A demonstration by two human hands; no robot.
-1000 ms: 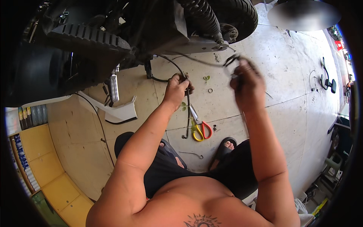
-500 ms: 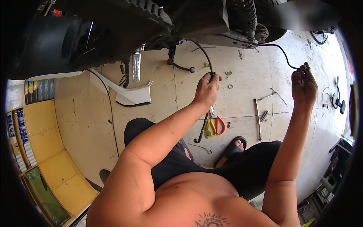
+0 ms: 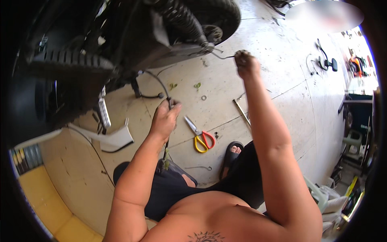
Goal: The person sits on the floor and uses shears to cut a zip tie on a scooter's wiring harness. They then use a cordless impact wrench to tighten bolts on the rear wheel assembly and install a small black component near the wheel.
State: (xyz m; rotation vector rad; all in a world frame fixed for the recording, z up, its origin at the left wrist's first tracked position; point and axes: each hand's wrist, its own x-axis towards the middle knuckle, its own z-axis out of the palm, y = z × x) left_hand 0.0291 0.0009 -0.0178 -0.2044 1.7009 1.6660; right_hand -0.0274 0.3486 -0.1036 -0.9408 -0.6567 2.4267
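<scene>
Left grip closed around black cable, right grip around thin cable, end hidden

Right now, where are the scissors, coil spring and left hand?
Scissors (image 3: 197, 132), head view: at the pivot.
Coil spring (image 3: 179, 20), head view: on its middle coils.
Left hand (image 3: 164, 116), head view: on its back.

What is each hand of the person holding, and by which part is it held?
The left hand grips a long, flexible black cable partway along its length. The right hand holds a thinner dark cable, apparently at its end.
</scene>
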